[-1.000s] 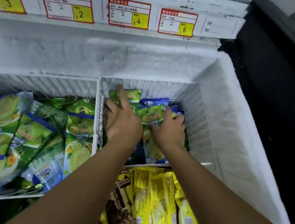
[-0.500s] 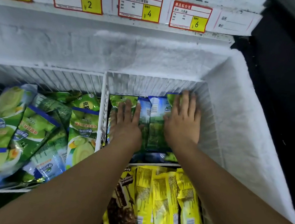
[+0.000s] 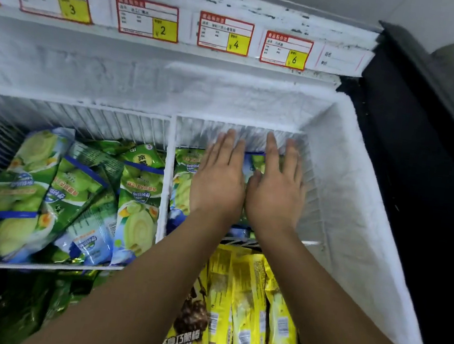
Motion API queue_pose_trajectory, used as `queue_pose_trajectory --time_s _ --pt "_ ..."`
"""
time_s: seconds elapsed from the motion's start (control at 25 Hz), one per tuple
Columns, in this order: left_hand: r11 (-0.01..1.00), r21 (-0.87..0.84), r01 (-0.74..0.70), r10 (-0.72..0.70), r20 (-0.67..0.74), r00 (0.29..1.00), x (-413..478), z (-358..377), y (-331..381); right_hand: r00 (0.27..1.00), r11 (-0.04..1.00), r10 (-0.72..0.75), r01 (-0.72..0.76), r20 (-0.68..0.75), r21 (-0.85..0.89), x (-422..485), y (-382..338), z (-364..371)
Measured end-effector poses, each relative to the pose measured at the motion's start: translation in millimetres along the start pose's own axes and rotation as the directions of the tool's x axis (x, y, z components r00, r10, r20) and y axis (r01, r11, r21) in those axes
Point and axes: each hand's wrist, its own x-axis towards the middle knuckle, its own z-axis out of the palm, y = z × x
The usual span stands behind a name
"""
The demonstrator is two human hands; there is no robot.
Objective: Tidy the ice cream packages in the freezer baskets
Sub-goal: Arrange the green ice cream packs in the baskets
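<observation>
Green ice cream packages (image 3: 183,183) sit in the wire basket (image 3: 314,188) at center-right of the frame. Both hands are flat on top of them, side by side: left hand (image 3: 218,182) and right hand (image 3: 276,195), fingers straight, pressing down, not gripping anything. The left-hand basket (image 3: 55,113) has a jumbled pile of green packs (image 3: 80,191). Yellow packs (image 3: 247,303) are at the bottom, price tags (image 3: 225,33) up top.

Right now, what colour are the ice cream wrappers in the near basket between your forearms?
Yellow plastic ice cream wrappers, with brown chocolate print; head view.
</observation>
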Motion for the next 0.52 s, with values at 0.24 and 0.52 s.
queue_pose_trajectory --time_s 0.24,0.52 --pt "0.990 -0.061 -0.129 0.086 -0.466 0.881 -24 -111 -48 0.922 0.927 -0.096 0.220 -0.376 0.304 -37 -115 -29" --pt "0.830 -0.052 0.555 -0.558 -0.074 0.827 -66 -109 -212 0.955 0.969 -0.070 -0.003 0.290 0.247 -77 -205 71"
